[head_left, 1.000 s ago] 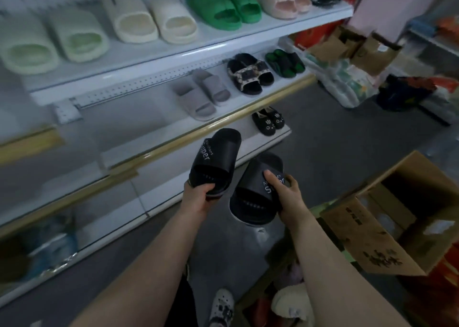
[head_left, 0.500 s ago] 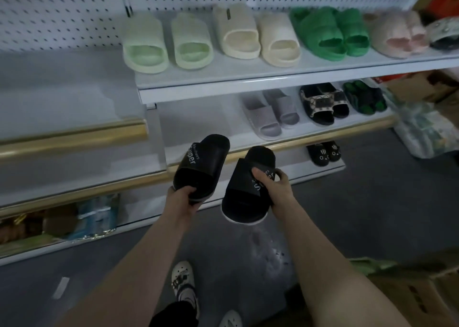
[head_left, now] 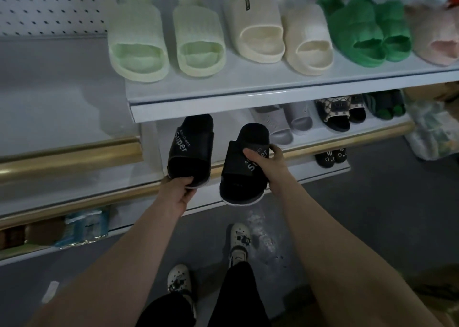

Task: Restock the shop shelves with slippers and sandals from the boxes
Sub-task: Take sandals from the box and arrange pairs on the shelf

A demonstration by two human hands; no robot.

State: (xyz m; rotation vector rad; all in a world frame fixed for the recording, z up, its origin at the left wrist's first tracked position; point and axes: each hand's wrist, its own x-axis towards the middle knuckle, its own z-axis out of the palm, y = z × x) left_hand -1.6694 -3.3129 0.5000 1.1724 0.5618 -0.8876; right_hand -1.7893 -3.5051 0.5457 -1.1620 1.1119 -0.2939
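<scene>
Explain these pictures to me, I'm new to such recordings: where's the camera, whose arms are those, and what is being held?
There is no machine here. A person wears a camera on the head, so the single view looks down along their own arms at shop shelves. The left hand holds one black slipper by its heel; the right hand grips the strap of its mate. Both are held in front of the lower shelf, where a grey pair sits. The top shelf carries a pale green pair, a cream pair and a green pair.
</scene>
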